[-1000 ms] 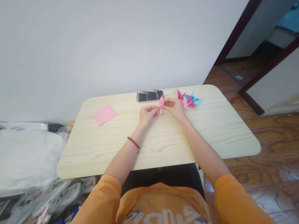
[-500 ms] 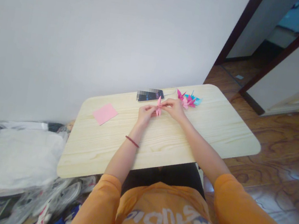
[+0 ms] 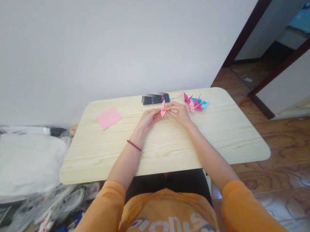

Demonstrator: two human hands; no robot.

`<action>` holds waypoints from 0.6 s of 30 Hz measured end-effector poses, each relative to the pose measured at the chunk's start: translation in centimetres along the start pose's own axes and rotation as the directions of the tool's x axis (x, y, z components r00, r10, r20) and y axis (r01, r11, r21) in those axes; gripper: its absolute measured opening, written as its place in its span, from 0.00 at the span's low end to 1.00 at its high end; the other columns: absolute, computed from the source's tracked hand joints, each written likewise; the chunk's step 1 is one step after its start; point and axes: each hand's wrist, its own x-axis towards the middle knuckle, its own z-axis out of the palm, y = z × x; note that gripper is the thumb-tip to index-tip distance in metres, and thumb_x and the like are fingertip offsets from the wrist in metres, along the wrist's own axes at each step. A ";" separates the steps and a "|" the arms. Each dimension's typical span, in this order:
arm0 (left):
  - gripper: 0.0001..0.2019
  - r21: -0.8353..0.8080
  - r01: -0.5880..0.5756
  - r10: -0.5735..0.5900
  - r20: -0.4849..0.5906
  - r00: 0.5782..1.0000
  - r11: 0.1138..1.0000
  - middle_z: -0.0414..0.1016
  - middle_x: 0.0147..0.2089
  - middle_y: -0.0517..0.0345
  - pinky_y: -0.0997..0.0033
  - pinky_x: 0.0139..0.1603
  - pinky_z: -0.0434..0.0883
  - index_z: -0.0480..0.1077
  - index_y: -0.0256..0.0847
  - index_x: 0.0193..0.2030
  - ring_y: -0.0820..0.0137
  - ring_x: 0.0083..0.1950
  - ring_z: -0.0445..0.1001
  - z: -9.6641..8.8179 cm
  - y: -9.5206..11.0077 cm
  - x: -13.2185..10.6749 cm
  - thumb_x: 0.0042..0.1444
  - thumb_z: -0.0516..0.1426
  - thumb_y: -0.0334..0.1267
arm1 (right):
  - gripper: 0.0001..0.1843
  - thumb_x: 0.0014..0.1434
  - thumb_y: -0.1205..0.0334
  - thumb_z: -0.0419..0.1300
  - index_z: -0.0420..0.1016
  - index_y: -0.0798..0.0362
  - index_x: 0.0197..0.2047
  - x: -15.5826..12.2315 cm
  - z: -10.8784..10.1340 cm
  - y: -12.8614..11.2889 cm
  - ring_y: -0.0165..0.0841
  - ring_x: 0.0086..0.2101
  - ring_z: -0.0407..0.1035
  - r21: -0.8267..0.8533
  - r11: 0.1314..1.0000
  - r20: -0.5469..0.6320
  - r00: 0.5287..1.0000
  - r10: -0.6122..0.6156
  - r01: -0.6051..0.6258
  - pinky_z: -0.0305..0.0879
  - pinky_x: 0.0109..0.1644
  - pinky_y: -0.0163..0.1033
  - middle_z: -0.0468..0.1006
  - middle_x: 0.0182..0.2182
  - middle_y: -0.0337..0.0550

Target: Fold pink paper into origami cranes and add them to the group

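A small folded pink paper figure (image 3: 163, 108) is held between both hands above the light wooden table (image 3: 168, 144). My left hand (image 3: 147, 119) pinches its lower left side with the fingertips. My right hand (image 3: 180, 113) grips it from the right with closed fingers. Just beyond my right hand lies a small pile of folded paper figures (image 3: 195, 103) in pink, magenta and blue. A flat pink paper square (image 3: 109, 118) lies to the left on the table.
A dark phone (image 3: 155, 99) with a white cable lies at the table's far edge by the white wall. White bags and clutter (image 3: 12, 165) fill the floor on the left. An open doorway (image 3: 271, 44) and wooden floor are on the right.
The pink figure has turned and shifted slightly left between my fingers. My left hand has stretched out lower under it; my right hand has stayed in place.
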 end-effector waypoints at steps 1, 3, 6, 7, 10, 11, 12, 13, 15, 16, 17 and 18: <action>0.04 -0.013 0.007 -0.007 0.000 1.000 1.000 0.79 0.30 0.50 0.69 0.39 0.76 0.76 0.35 0.29 0.72 0.31 0.77 0.0 0.0 0.0 0.48 0.63 0.34 | 0.09 0.52 0.67 0.61 0.83 0.45 0.30 0.0 0.0 0.0 0.37 0.40 0.74 0.004 1.000 0.000 1.000 -0.007 0.007 0.67 0.49 0.44 0.81 0.36 0.42; 0.06 -0.024 0.006 -0.006 0.009 1.000 1.000 0.79 0.31 0.50 0.68 0.39 0.76 0.76 0.35 0.29 0.71 0.31 0.77 -0.1 -0.1 0.1 0.49 0.63 0.36 | 0.09 0.53 0.67 0.61 0.83 0.45 0.30 0.0 0.0 -0.1 0.37 0.40 0.74 0.016 1.000 -0.001 1.000 -0.016 0.016 0.67 0.49 0.44 0.81 0.36 0.43; 0.06 -0.017 -0.016 0.016 0.031 0.999 1.000 0.80 0.32 0.50 0.68 0.42 0.76 0.77 0.35 0.30 0.71 0.33 0.78 -0.3 -0.1 0.0 0.45 0.66 0.35 | 0.08 0.52 0.66 0.62 0.83 0.46 0.29 0.0 0.0 -0.1 0.37 0.40 0.74 0.031 0.999 -0.003 1.000 0.012 -0.011 0.68 0.50 0.44 0.81 0.36 0.43; 0.06 -0.016 -0.017 0.018 0.035 0.999 1.000 0.80 0.33 0.51 0.69 0.43 0.76 0.77 0.35 0.30 0.71 0.34 0.77 -0.3 -0.1 0.0 0.44 0.66 0.34 | 0.08 0.52 0.66 0.62 0.83 0.46 0.29 0.0 0.0 0.0 0.37 0.40 0.74 0.038 0.999 -0.007 1.000 0.028 -0.027 0.68 0.50 0.44 0.81 0.36 0.43; 0.07 -0.015 -0.002 0.003 0.038 0.999 1.000 0.80 0.34 0.52 0.71 0.44 0.75 0.77 0.35 0.30 0.72 0.35 0.77 -0.3 0.1 -0.2 0.42 0.67 0.31 | 0.05 0.52 0.63 0.64 0.83 0.47 0.29 0.0 0.2 0.2 0.37 0.40 0.74 0.095 0.993 -0.035 0.996 0.078 -0.074 0.69 0.50 0.44 0.81 0.36 0.44; 0.07 -0.011 0.002 -0.002 0.038 0.999 1.000 0.80 0.35 0.52 0.71 0.44 0.75 0.77 0.35 0.30 0.72 0.36 0.77 -0.3 0.1 -0.3 0.41 0.67 0.30 | 0.04 0.51 0.61 0.64 0.83 0.48 0.29 -0.1 0.3 0.3 0.37 0.40 0.74 0.126 0.988 -0.046 0.994 0.095 -0.088 0.69 0.50 0.45 0.81 0.36 0.45; 0.07 -0.004 0.005 -0.005 0.034 0.999 1.000 0.81 0.35 0.52 0.71 0.45 0.75 0.77 0.35 0.30 0.72 0.36 0.77 -0.2 0.2 -0.3 0.41 0.67 0.30 | 0.05 0.50 0.59 0.65 0.83 0.49 0.29 0.0 0.4 0.4 0.38 0.41 0.74 0.162 0.982 -0.053 0.992 0.112 -0.102 0.69 0.50 0.45 0.81 0.36 0.46; 0.08 0.006 0.005 -0.005 0.029 1.000 1.000 0.81 0.36 0.52 0.70 0.46 0.75 0.77 0.35 0.31 0.72 0.36 0.78 -0.2 0.2 -0.3 0.41 0.67 0.30 | 0.06 0.49 0.57 0.66 0.83 0.49 0.29 0.0 0.5 0.5 0.38 0.41 0.74 0.201 0.973 -0.056 0.990 0.129 -0.115 0.70 0.50 0.45 0.81 0.37 0.47; 0.09 0.023 -0.003 0.003 0.015 1.000 1.000 0.81 0.36 0.52 0.68 0.48 0.74 0.77 0.35 0.31 0.70 0.37 0.78 -0.2 0.3 -0.4 0.40 0.67 0.30 | 0.09 0.47 0.55 0.68 0.82 0.51 0.29 0.0 0.7 0.6 0.38 0.42 0.74 0.284 0.947 -0.056 0.984 0.170 -0.147 0.70 0.51 0.45 0.81 0.37 0.47; 0.10 0.029 -0.014 0.014 0.004 1.000 0.999 0.81 0.36 0.52 0.66 0.49 0.74 0.77 0.35 0.32 0.69 0.38 0.78 -0.2 0.3 -0.4 0.40 0.68 0.30 | 0.10 0.45 0.54 0.69 0.82 0.51 0.30 0.0 0.8 0.6 0.39 0.42 0.74 0.329 0.928 -0.057 0.978 0.202 -0.172 0.69 0.51 0.45 0.81 0.37 0.47; 0.10 0.033 -0.031 0.031 -0.006 1.000 0.999 0.81 0.36 0.51 0.65 0.50 0.74 0.77 0.35 0.32 0.68 0.38 0.78 -0.1 0.4 -0.4 0.39 0.68 0.31 | 0.12 0.44 0.53 0.69 0.82 0.52 0.31 0.0 0.9 0.5 0.38 0.42 0.74 0.377 0.903 -0.060 0.967 0.246 -0.206 0.70 0.51 0.45 0.81 0.37 0.47; 0.11 0.037 -0.050 0.050 -0.015 0.999 0.998 0.81 0.36 0.51 0.63 0.50 0.74 0.77 0.35 0.32 0.67 0.39 0.79 -0.1 0.4 -0.4 0.39 0.68 0.31 | 0.14 0.43 0.52 0.70 0.82 0.52 0.32 0.1 1.0 0.4 0.38 0.41 0.74 0.423 0.872 -0.062 0.952 0.301 -0.248 0.70 0.49 0.45 0.81 0.36 0.46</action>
